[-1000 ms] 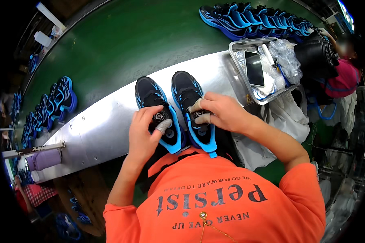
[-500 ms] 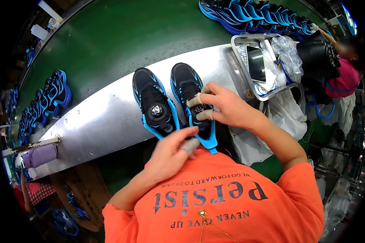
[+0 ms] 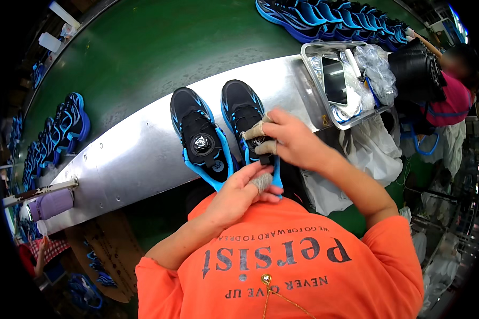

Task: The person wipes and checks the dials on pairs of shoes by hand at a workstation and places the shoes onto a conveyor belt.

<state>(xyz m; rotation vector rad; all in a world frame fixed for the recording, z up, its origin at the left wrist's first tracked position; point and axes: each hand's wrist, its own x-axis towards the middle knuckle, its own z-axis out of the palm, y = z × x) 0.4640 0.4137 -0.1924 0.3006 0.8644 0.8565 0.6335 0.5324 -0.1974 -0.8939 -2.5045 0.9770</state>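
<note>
Two black shoes with bright blue soles stand side by side on a silver metal shelf (image 3: pixel 122 159), toes pointing away from me. The left shoe (image 3: pixel 199 139) has a round dial on its tongue and nobody touches it. My right hand (image 3: pixel 290 141), with taped fingertips, grips the strap over the tongue of the right shoe (image 3: pixel 242 109). My left hand (image 3: pixel 239 192), one finger taped, closes on that shoe's blue heel at the shelf's near edge. My hands hide the rear half of the right shoe.
A clear plastic tray (image 3: pixel 310 64) holding a phone and plastic bags sits at the shelf's right end. Rows of blue shoes line the green belt (image 3: pixel 143 48) at the top right (image 3: pixel 330 16) and left (image 3: pixel 58 138). A person in pink (image 3: pixel 452 101) works at far right. White bags (image 3: pixel 367 154) hang beside me.
My left hand left the left shoe's dial, drew back toward my body, and now holds the right shoe's heel. My right hand stayed on the right shoe's strap.
</note>
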